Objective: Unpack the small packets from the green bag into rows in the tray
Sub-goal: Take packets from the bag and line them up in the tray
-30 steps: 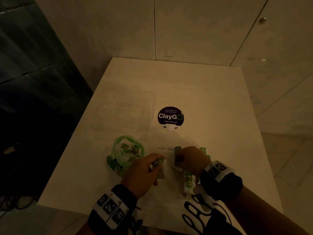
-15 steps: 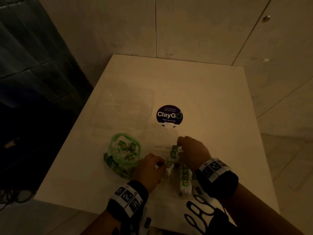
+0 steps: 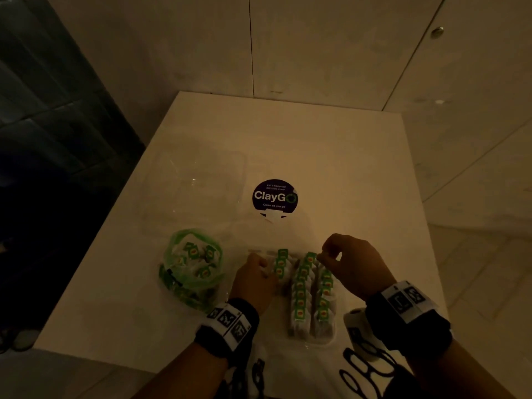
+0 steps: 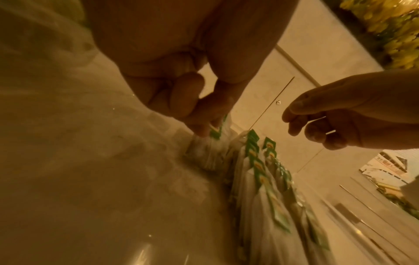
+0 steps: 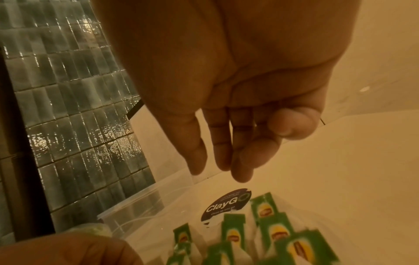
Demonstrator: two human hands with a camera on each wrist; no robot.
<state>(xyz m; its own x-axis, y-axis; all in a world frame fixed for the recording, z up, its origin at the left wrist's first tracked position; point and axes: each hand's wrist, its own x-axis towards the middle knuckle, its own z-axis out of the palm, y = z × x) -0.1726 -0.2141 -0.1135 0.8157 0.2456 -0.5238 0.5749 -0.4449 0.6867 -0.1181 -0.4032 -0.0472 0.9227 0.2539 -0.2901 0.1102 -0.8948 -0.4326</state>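
Note:
The green bag (image 3: 191, 263) lies open at the front left of the table with small green-tagged packets (image 3: 198, 253) inside. A clear tray (image 3: 331, 338) in front of me holds two long rows of packets (image 3: 299, 298) and a short third row (image 3: 280, 264) on their left. My left hand (image 3: 266, 269) pinches a packet (image 4: 213, 132) of that short row between thumb and fingertips. Over the far end of the long rows hovers my right hand (image 3: 326, 256), its fingers (image 5: 240, 161) loosely hanging and holding nothing.
A second clear plastic container (image 3: 195, 191) sits behind the bag. A round dark "ClayGo" sticker (image 3: 275, 195) marks the table's middle. The white table (image 3: 345, 156) meets a wall at the back, with dark tiles beyond its left edge.
Both hands were together on a packet at the rows. Now the right hand has lifted away to the right, empty, and the left hand stays at the short row.

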